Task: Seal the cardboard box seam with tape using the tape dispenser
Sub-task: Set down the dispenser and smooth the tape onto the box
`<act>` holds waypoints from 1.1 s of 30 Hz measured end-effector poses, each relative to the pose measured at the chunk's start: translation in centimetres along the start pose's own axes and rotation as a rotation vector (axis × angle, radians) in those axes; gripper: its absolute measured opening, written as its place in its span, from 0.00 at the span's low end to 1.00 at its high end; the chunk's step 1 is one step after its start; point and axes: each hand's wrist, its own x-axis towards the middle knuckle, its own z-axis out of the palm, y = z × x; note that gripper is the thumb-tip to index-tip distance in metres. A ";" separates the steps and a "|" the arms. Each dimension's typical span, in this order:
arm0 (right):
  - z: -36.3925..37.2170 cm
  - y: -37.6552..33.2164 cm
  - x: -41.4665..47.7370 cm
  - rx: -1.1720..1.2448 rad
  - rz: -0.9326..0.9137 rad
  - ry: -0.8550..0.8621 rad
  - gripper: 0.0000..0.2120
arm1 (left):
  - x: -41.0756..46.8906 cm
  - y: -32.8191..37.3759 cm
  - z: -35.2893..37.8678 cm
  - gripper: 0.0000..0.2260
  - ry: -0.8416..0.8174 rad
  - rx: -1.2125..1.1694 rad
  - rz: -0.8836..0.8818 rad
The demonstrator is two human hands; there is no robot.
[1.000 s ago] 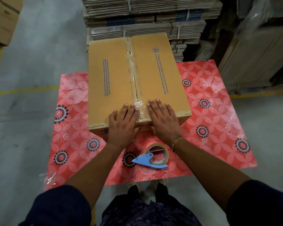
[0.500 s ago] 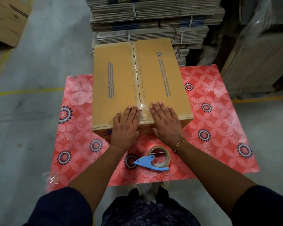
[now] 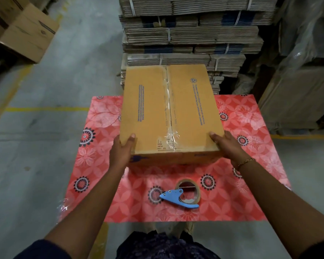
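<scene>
Warehouse floor, red flowered table [image 3: 251, 184]. Taped box [image 3: 168, 113] on it, left hand [image 3: 123, 151] and right hand [image 3: 227, 146] clamped on near corners; tape dispenser [image 3: 181, 196] lying untouched nearby. Could snag wrinkled tape end if slid.

We could not read the blue print on the cardboard box [image 3: 171, 111]; it was too small. The box hid the fingers of the left hand [image 3: 121, 153] and right hand [image 3: 227, 146] below their thumbs. The stacked flat cartons [image 3: 191, 34] ran off the top edge.
</scene>
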 end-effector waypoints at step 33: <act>12.6 -2.1 -2.4 -0.075 -0.050 -0.154 0.41 | 7.3 -3.6 -13.7 0.23 0.123 0.324 0.167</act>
